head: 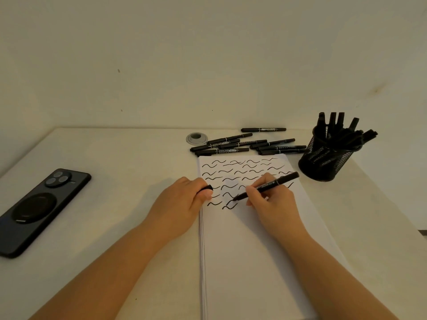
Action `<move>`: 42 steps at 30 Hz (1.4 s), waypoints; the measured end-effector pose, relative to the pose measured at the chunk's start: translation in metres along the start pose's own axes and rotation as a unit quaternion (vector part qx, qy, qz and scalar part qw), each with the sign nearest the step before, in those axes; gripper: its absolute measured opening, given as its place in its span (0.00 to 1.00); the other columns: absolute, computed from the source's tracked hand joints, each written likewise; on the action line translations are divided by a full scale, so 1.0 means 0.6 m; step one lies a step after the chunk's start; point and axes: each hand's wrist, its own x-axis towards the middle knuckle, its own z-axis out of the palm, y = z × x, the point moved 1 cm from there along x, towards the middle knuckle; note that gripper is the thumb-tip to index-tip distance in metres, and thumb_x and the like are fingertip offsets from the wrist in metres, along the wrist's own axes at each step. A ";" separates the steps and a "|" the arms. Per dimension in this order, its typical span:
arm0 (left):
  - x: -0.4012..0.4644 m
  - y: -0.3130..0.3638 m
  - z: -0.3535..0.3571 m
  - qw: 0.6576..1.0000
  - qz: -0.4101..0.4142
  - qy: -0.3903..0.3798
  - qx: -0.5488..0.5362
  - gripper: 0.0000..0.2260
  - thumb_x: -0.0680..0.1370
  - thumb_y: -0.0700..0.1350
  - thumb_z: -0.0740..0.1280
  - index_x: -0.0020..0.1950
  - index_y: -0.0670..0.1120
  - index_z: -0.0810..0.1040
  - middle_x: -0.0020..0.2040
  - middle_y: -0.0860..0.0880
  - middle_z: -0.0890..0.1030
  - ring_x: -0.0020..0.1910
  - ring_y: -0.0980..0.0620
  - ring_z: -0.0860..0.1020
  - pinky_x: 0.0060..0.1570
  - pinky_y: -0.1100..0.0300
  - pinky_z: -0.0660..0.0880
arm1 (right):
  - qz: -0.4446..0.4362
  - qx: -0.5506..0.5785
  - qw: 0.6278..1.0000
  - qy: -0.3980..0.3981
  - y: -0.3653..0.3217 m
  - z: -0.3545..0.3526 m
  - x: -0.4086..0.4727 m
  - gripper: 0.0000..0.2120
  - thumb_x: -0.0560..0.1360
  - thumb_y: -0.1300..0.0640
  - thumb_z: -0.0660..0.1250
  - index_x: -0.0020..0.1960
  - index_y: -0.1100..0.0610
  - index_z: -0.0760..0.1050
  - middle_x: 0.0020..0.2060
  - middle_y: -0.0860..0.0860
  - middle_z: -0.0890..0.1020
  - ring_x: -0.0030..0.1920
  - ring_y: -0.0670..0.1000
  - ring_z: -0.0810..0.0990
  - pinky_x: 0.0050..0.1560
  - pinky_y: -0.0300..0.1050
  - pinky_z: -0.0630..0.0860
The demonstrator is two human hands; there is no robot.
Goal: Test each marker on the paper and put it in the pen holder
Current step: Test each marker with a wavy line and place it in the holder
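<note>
Marker (265, 187) tip seemingly on paper (254, 250)

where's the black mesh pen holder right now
In the head view the black mesh pen holder stands on the white table at the far right, beside the top right corner of the white paper, right of the loose black markers.

My white table (115, 227) has my phone (39, 209) far left, paper (254, 262) in the middle, loose markers (245, 144) and pen holder (325, 162) at the back.
</note>
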 end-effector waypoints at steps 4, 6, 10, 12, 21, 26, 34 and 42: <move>-0.003 0.000 0.000 1.000 0.012 0.007 -0.003 0.13 0.79 0.52 0.54 0.50 0.48 0.75 0.41 0.53 0.78 0.45 0.54 0.70 0.44 0.58 0.67 | 0.020 -0.028 0.996 0.081 0.006 -0.017 0.000 0.10 0.71 0.56 0.64 0.32 0.50 0.70 0.24 0.48 0.77 0.26 0.41 0.72 0.26 0.35 0.67; -0.004 0.002 0.000 1.000 0.016 0.019 0.003 0.13 0.79 0.53 0.55 0.49 0.48 0.75 0.36 0.56 0.74 0.41 0.54 0.69 0.40 0.59 0.66 | 0.006 0.002 0.992 0.122 0.004 -0.023 -0.003 0.08 0.72 0.55 0.65 0.34 0.49 0.71 0.26 0.47 0.78 0.29 0.40 0.75 0.28 0.31 0.68; -0.008 0.014 0.001 0.999 0.021 0.031 -0.030 0.10 0.77 0.54 0.59 0.49 0.50 0.76 0.33 0.59 0.74 0.34 0.57 0.72 0.35 0.63 0.67 | 0.025 0.117 0.989 0.087 -0.006 -0.025 -0.004 0.06 0.73 0.54 0.67 0.37 0.50 0.73 0.25 0.48 0.79 0.27 0.42 0.75 0.32 0.37 0.70; -0.010 0.019 0.003 0.998 0.022 0.021 -0.056 0.07 0.77 0.53 0.62 0.49 0.52 0.77 0.32 0.63 0.73 0.34 0.62 0.74 0.34 0.71 0.66 | 0.030 0.165 0.985 0.049 -0.011 -0.025 -0.004 0.06 0.73 0.57 0.67 0.37 0.52 0.74 0.24 0.48 0.78 0.24 0.42 0.72 0.28 0.34 0.68; -0.011 0.024 0.004 0.998 0.013 -0.009 -0.064 0.08 0.76 0.51 0.64 0.53 0.53 0.78 0.35 0.65 0.74 0.36 0.60 0.75 0.37 0.71 0.68 | 0.017 0.309 0.948 -0.069 -0.017 -0.023 -0.009 0.10 0.72 0.56 0.63 0.32 0.50 0.78 0.25 0.52 0.78 0.25 0.47 0.72 0.24 0.37 0.67; -0.012 0.029 0.004 0.998 0.014 -0.018 -0.061 0.07 0.76 0.52 0.64 0.51 0.53 0.78 0.34 0.64 0.74 0.35 0.59 0.74 0.35 0.72 0.66 | 0.011 0.274 0.959 -0.074 -0.020 -0.019 -0.012 0.13 0.75 0.60 0.62 0.33 0.51 0.76 0.25 0.52 0.79 0.26 0.47 0.73 0.25 0.37 0.68; -0.017 0.041 0.003 0.996 0.037 -0.026 -0.072 0.06 0.76 0.53 0.62 0.47 0.54 0.77 0.34 0.59 0.74 0.34 0.58 0.71 0.32 0.68 0.65 | -0.019 0.252 0.961 -0.116 -0.030 -0.013 -0.026 0.09 0.75 0.67 0.62 0.38 0.57 0.72 0.28 0.54 0.81 0.28 0.48 0.75 0.26 0.39 0.68; -0.022 0.053 0.007 0.995 0.051 -0.009 -0.084 0.12 0.75 0.55 0.57 0.44 0.50 0.76 0.31 0.57 0.72 0.31 0.57 0.70 0.32 0.63 0.65 | -0.047 0.264 0.951 -0.151 -0.024 -0.009 -0.030 0.06 0.70 0.58 0.70 0.38 0.57 0.74 0.25 0.51 0.77 0.24 0.46 0.68 0.26 0.35 0.66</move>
